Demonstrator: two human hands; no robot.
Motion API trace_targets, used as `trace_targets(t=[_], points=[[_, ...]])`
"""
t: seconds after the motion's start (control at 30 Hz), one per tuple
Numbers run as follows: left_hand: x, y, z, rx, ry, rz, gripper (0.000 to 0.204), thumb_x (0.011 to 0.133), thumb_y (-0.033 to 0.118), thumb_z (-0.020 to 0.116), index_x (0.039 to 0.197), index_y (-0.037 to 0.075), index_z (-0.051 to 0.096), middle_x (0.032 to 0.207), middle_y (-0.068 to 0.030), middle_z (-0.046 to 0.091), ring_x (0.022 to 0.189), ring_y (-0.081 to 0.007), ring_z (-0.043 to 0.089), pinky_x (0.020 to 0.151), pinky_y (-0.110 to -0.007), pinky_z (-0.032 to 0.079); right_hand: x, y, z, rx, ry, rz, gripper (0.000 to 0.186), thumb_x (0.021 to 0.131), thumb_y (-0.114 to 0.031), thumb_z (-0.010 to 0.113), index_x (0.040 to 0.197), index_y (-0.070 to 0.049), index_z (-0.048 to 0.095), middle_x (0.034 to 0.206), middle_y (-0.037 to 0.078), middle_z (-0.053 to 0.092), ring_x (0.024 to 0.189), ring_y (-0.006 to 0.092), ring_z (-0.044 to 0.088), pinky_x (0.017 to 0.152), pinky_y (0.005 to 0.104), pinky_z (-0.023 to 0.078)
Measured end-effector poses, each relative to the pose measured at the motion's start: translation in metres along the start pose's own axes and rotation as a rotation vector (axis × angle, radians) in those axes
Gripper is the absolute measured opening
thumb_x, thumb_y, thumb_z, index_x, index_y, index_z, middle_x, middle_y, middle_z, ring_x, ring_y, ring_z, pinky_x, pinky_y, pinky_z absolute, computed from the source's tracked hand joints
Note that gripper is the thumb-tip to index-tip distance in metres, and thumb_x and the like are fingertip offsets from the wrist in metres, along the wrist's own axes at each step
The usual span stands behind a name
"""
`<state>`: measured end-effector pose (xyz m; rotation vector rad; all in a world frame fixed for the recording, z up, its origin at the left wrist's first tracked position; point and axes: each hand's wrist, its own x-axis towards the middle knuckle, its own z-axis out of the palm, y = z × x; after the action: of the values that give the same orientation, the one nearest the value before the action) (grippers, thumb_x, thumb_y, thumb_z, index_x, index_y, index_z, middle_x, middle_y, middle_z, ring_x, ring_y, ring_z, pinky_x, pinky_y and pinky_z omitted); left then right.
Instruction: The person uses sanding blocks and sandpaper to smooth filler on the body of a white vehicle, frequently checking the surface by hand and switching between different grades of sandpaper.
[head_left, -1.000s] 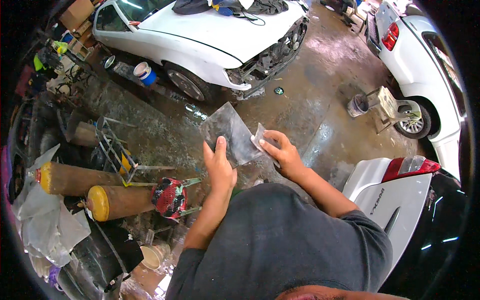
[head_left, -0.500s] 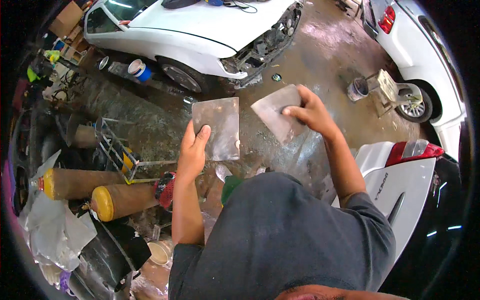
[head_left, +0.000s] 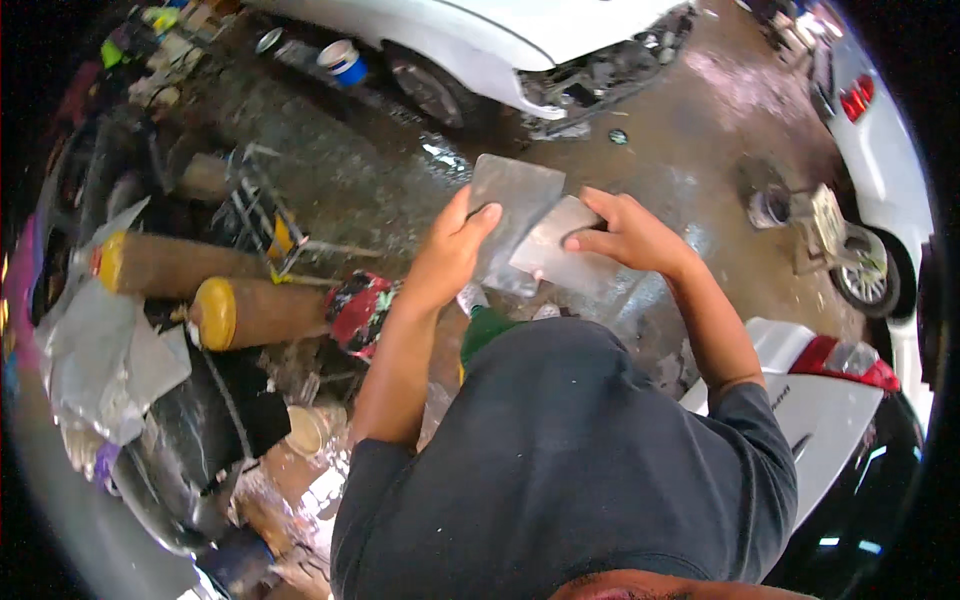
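Hold the larger grey plate (head_left: 525, 195) steady, left hand (head_left: 452, 248) gripping its edge, while the right hand (head_left: 642, 236) grips the smaller, paler plate (head_left: 553, 242).

Mid-frame, the left hand (head_left: 455, 245) holds one sheet (head_left: 515, 205) and the right hand (head_left: 640, 235) holds a second sheet (head_left: 565, 245) across the first's lower right side — whether they touch cannot be told. A car (head_left: 450, 30) spans the top, a bucket (head_left: 345, 65) left of its front wheel (head_left: 428, 85), while two cylinders (head_left: 265, 313) lie at the left, below a metal frame (head_left: 262, 205). At the right, another bucket (head_left: 770, 207) stands just left of a chair (head_left: 825, 225), with a car's rear end (head_left: 825, 425) at lower right.
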<state>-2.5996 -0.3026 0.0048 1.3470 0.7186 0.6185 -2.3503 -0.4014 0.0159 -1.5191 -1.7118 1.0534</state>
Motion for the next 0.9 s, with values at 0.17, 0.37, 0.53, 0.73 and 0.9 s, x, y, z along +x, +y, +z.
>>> trace_targets(t=[0.17, 0.37, 0.53, 0.73, 0.9], points=[[0.002, -0.002, -0.008, -0.199, 0.375, -0.044, 0.05, 0.104, 0.025, 0.055, 0.145, 0.0, 0.042, 0.138, -0.0119, 0.055, 0.123, -0.0189, 0.052, 0.107, -0.033, 0.039, -0.012, -0.011, 0.013, -0.088, -0.129, -0.051, 0.032, 0.089, -0.027, 0.074, 0.096, 0.0, 0.058, 0.08, 0.017, 0.062, 0.07, 0.0268, 0.057, 0.064, 0.0378, 0.045], [0.0, -0.031, -0.009, -0.332, 0.541, 0.066, 0.05, 0.103, 0.024, 0.057, 0.145, 0.004, 0.041, 0.138, -0.0102, 0.054, 0.126, -0.0226, 0.053, 0.105, -0.038, 0.045, -0.031, -0.022, 0.013, 0.045, 0.23, -0.082, 0.027, 0.083, -0.005, 0.075, 0.105, -0.002, 0.058, 0.106, 0.016, 0.068, 0.099, 0.0309, 0.069, 0.086, 0.0379, 0.053], [-0.012, -0.045, 0.028, -0.6, 0.618, -0.002, 0.054, 0.102, 0.023, 0.058, 0.144, -0.003, 0.036, 0.131, -0.0187, 0.056, 0.111, -0.0286, 0.064, 0.095, -0.043, 0.055, -0.023, -0.006, 0.055, 0.024, 0.326, -0.632, 0.037, 0.079, 0.002, 0.068, 0.114, -0.007, 0.059, 0.131, 0.021, 0.058, 0.126, 0.0443, 0.055, 0.107, 0.048, 0.045], [-0.019, -0.038, 0.032, -0.666, 0.606, 0.027, 0.049, 0.1, 0.017, 0.061, 0.142, 0.0, 0.04, 0.129, -0.0158, 0.057, 0.111, -0.0287, 0.063, 0.092, -0.046, 0.056, -0.023, 0.031, 0.083, -0.275, 0.318, -0.523, 0.062, 0.083, 0.006, 0.061, 0.136, -0.026, 0.059, 0.13, 0.019, 0.056, 0.125, 0.0405, 0.054, 0.105, 0.0446, 0.046], [-0.033, -0.016, 0.013, -0.514, 0.529, 0.223, 0.046, 0.102, 0.017, 0.059, 0.141, -0.001, 0.042, 0.133, -0.013, 0.055, 0.115, -0.0212, 0.058, 0.097, -0.039, 0.052, -0.025, 0.059, 0.058, -0.332, 0.059, -0.063, 0.065, 0.074, 0.011, 0.061, 0.132, -0.017, 0.061, 0.133, 0.016, 0.053, 0.121, 0.036, 0.055, 0.099, 0.0395, 0.048]])
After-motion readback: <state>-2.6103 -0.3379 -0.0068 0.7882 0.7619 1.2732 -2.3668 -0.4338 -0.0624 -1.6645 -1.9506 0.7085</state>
